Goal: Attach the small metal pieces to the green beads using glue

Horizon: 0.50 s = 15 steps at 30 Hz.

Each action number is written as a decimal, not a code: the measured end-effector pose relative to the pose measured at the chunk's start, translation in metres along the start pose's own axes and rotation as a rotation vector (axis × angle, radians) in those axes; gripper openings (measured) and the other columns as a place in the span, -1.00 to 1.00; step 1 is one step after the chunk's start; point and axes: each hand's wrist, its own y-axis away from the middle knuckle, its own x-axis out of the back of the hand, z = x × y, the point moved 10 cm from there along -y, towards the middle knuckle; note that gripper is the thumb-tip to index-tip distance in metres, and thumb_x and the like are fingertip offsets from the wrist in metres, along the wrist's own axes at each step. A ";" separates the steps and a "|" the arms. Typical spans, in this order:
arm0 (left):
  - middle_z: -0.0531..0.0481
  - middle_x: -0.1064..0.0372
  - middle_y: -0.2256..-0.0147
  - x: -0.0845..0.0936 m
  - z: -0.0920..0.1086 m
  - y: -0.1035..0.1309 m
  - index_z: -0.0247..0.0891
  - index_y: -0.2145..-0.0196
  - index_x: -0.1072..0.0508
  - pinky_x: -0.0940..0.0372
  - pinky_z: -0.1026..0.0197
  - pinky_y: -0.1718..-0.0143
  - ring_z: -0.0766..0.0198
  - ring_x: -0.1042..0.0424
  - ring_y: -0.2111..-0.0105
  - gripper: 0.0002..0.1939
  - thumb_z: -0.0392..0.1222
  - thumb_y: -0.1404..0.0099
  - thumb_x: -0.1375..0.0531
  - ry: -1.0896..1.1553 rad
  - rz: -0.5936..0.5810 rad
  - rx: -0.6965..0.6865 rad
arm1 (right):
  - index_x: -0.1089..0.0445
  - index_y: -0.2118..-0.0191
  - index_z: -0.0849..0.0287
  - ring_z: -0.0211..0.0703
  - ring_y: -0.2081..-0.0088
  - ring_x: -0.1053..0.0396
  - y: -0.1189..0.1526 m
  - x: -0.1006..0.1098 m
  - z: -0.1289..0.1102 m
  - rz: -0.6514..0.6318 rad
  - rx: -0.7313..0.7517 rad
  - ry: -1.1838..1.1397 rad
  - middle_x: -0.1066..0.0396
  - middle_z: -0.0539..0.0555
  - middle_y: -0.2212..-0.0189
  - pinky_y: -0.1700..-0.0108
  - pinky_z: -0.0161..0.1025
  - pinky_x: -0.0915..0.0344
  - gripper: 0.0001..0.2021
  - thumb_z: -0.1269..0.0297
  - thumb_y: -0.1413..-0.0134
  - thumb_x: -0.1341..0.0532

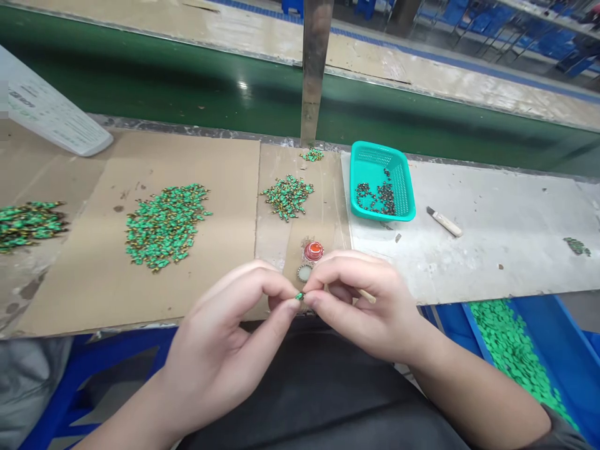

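Observation:
Between thumb and forefinger, my left hand (pixel 229 337) pinches a small green piece (pixel 299 295) with dark ends. The closed fingertips of my right hand (pixel 370 306) meet its right end; whether they hold a separate dark part is too small to tell. A pale stick-like end shows under the right fingers, mostly hidden. Just beyond the fingertips are a small red pot (pixel 314 250) and a pale round cap (pixel 304 273). Farther off lies a pile of green pieces with dark and gold bits (pixel 287 197), with a small cluster (pixel 312 154) behind it.
Larger green piles (pixel 166 228) (pixel 28 225) lie left on the cardboard (pixel 225 169). A turquoise basket (pixel 407 187) holds small dark parts. Right of it is a pale-handled blade (pixel 444 222). A blue bin (pixel 567 337) with green discs stands low right. A metal post (pixel 315 75) rises behind.

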 end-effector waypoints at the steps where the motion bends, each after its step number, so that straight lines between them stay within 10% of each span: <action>1: 0.20 -0.51 0.30 -0.001 0.000 0.000 -0.05 0.14 -0.53 -0.35 0.28 0.29 0.34 -0.51 0.34 -0.75 -0.43 -0.60 -0.25 0.012 -0.004 0.004 | -0.59 0.19 0.16 -0.25 0.30 -0.48 0.001 0.000 -0.001 -0.001 0.001 0.008 -0.53 -0.05 0.35 0.17 -0.28 -0.45 -0.84 0.52 -0.48 -0.40; 15: 0.13 -0.45 0.32 -0.006 -0.001 0.001 -0.11 0.19 -0.50 -0.33 0.26 0.30 0.31 -0.46 0.34 -0.77 -0.42 -0.61 -0.24 0.139 -0.007 0.047 | -0.56 0.21 0.10 -0.21 0.35 -0.46 0.005 -0.004 0.003 -0.011 -0.024 0.092 -0.54 -0.02 0.37 0.32 -0.29 -0.38 -0.83 0.46 -0.50 -0.36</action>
